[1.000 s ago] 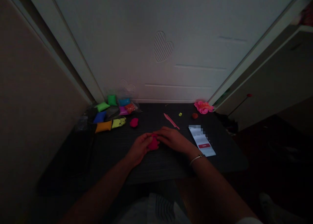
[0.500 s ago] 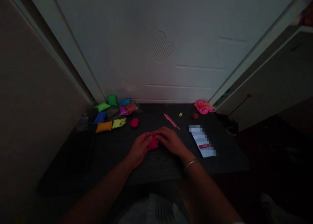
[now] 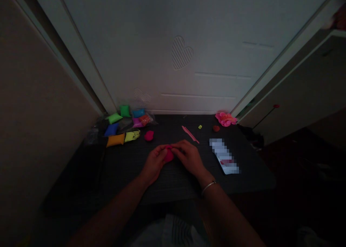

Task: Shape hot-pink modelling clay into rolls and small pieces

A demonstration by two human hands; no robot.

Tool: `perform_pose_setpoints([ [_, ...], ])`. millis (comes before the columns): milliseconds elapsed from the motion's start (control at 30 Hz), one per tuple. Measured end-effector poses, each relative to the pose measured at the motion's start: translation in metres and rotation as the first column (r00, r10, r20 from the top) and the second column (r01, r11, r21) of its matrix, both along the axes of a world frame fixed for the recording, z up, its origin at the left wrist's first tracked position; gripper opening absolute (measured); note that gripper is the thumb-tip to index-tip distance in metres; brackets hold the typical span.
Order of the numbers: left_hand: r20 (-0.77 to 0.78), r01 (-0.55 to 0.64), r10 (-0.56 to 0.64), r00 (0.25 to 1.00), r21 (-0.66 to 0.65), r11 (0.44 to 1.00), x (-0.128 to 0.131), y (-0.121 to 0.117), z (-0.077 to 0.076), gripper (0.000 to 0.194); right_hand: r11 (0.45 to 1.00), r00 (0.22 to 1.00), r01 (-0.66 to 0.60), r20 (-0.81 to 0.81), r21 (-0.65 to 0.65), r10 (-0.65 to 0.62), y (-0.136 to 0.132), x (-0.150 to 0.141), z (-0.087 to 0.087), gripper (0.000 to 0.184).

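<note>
Two bare hands work a piece of pink clay (image 3: 169, 156) in dim light, just above a dark table (image 3: 121, 175) set against a white door (image 3: 129, 41). The left hand (image 3: 153, 164) has its fingers drawn narrow around the clay's left side, the thumb resting on its face. The right hand (image 3: 189, 157) brings bent, narrowed fingers to the upper right edge — whether they pinch it or only press, the dark picture does not tell.

Over the past second the right wrist, with its bracelet (image 3: 208, 187), has dropped toward the person, and the fingers have curled more tightly. The clay's lower edge, bumpy a second ago, now looks rounder, which suggests that the piece is being shaped and that this work on it is still under way.

Beyond the left hand sits a pink lump (image 3: 149, 135), near a yellow packet (image 3: 132, 135) and an orange packet (image 3: 115, 140) lying end to end. Two thin pink sticks (image 3: 190, 134) lie side by side past the right hand, with a small yellow bit (image 3: 200, 126) farther back. A lit phone (image 3: 224, 157) lies to the right — its screen partly blurred out.
</note>
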State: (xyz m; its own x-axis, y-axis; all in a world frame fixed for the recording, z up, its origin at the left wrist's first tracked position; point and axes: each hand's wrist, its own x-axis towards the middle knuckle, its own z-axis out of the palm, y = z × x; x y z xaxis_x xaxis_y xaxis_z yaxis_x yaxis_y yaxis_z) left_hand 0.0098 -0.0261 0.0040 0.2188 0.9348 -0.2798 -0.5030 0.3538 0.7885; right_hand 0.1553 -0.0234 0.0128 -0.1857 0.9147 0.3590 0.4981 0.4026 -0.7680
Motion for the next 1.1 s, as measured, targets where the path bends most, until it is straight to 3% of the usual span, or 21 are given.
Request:
perform_pose_setpoints([
  [400,0.017,-0.045,0.045,0.999,0.016,0.999,0.001,0.001,0.001,0.024,0.990,0.988,0.142,-0.067,0.003,-0.141,-0.005,-0.015,-0.003,0.014],
  [700,0.041,-0.069,0.068,0.997,0.029,0.997,0.001,0.002,0.000,0.019,0.991,0.982,0.133,-0.130,-0.018,-0.134,-0.007,-0.020,-0.006,0.020],
  [1100,0.082,-0.001,0.001,0.997,-0.002,1.000,0.000,0.001,0.003,0.021,0.989,0.966,0.136,-0.215,-0.056,-0.145,-0.005,-0.019,-0.009,0.014],
])
